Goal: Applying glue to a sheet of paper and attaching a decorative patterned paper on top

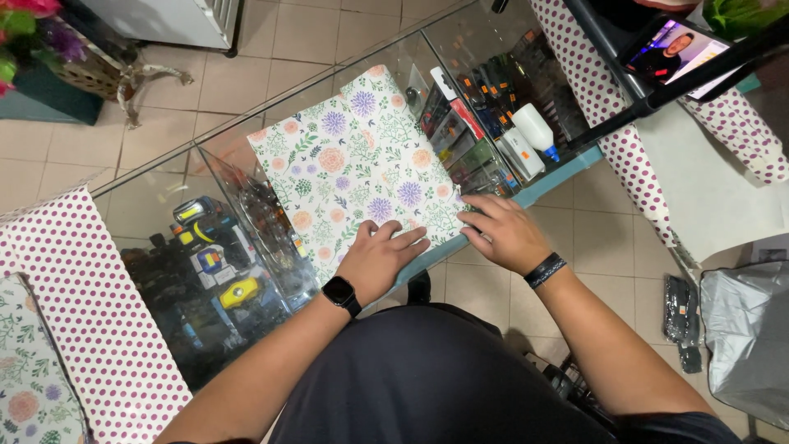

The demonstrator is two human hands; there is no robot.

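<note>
Paper-wrapped flat parcel [362, 164], which I judge light, stiff and slippery on glass counter [156, 205]; left hand [380, 255] and right hand [503, 230], apart, press open-palmed on its near edge, the best purchase.

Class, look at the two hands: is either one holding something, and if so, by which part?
Nothing is gripped. Left hand and right hand press flat on the near edge of the floral wrapping paper.
</note>
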